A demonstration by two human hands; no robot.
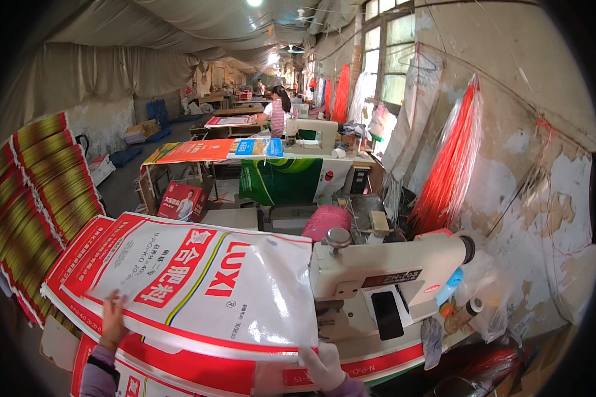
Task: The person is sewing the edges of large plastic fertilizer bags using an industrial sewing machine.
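Two hands, left [114,322] spread, right [323,369] unclear, touch a crosswise sack [271,291], lettering [220,281] topped rightward.

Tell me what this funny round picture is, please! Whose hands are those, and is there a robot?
There's no robot here. A person wears a camera on their head, looking down, so we see almost what they see. Its very wide lens makes straight things look bent and the corners dark.

The left hand comes in at the bottom, its fingers over a big white and red printed sack. The right hand, which looks white-gloved, is at the sack's near right corner. I can't tell how firm either grip is.

More printed sacks lie underneath. The big pale machine is a sewing machine, with a black phone lying by it. Another person is farther back.
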